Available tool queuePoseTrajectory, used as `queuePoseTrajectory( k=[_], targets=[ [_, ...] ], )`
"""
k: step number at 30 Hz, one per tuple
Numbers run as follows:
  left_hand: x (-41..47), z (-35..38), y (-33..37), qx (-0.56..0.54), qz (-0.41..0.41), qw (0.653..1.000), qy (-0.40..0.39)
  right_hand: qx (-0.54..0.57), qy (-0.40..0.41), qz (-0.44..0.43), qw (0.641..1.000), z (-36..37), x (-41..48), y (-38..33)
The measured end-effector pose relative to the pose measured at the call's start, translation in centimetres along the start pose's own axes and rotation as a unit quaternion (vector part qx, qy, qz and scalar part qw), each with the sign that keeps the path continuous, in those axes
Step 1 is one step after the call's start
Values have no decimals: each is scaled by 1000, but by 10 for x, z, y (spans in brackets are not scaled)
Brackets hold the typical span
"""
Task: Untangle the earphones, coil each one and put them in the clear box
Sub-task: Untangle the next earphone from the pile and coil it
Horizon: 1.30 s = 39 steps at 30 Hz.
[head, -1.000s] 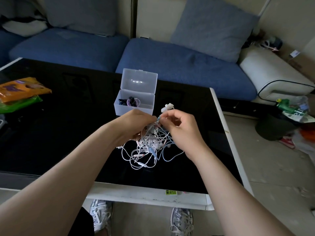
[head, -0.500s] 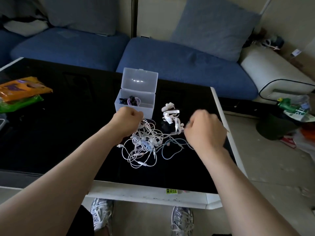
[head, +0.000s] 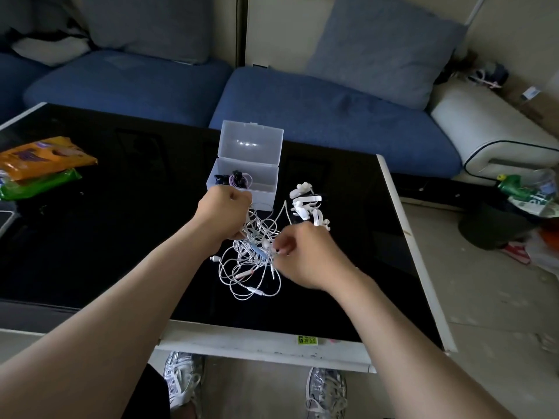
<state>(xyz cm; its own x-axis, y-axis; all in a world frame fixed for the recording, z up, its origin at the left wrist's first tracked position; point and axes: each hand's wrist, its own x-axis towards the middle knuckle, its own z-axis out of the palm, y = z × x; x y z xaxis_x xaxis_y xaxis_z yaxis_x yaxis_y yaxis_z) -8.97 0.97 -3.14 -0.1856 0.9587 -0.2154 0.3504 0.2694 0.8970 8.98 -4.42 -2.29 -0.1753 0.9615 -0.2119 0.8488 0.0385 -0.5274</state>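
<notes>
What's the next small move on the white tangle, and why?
Probably draw the right hand outward to the right, teasing out the strand it pinches, while the left hand anchors the bunch. The left hand grips the white tangle at its far side, the right pinches at its right edge, and the loops lie knotted on the table. The clear box stands open behind.

Dim indoor light, brightest toward 2 o'clock.
The glossy black table [head: 121, 237] read as near-featureless dark, and small glare spots sat on the clear box [head: 260, 152] lid. The right hand [head: 305, 258] was slightly motion-blurred, and wide-angle distortion bent straight lines at 3 and 9 o'clock.
</notes>
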Motion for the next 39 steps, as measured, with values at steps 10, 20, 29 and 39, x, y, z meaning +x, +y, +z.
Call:
queuePoseTrajectory(
  k=[10,20,29,39],
  targets=[
    [-3,-6,5,-85,-12,996,-19,102,-9,-54,993,18,15,1],
    [-2,-11,-19,293,60,940,-167,142,-38,-3,989,-2,21,18],
    [5,2,-27,186,67,966,-166,177,-162,28,970,2,15,27],
    [-6,10,-20,415,222,862,-189,217,-240,116,939,3,9,36]
  ],
)
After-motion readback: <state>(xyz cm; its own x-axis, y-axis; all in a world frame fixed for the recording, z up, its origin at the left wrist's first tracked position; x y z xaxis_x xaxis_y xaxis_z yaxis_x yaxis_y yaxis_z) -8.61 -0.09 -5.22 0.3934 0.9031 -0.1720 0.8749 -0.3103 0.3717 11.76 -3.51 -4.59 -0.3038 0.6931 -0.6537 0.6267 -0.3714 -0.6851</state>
